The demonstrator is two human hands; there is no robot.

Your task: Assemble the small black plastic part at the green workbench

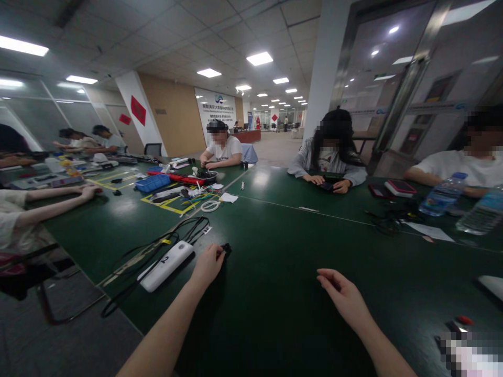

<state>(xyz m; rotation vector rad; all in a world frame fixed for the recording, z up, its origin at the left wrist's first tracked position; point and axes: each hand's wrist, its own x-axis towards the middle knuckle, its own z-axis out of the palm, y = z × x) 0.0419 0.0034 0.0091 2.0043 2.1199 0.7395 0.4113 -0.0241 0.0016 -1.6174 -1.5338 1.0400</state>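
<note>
Over the dark green table (267, 251), my left hand (208, 268) is closed, fingertips pinching a small black object (226, 249). Its exact kind is too small and dark to make out. Just left of that hand lies a white power bank (167, 266) marked with a 2, with black cables (157, 246) running beside it. My right hand (343, 297) rests at or just above the table to the right. Its fingers are loosely stretched with a gap at the thumb, and nothing shows in them.
Beyond my hands are a blue basket (152, 183), a coiled white cable (210, 206) and a paper scrap (228, 197). Water bottles (444, 195) and black cords (393, 220) are at the right. Several people sit around the table, one handling a phone (327, 186).
</note>
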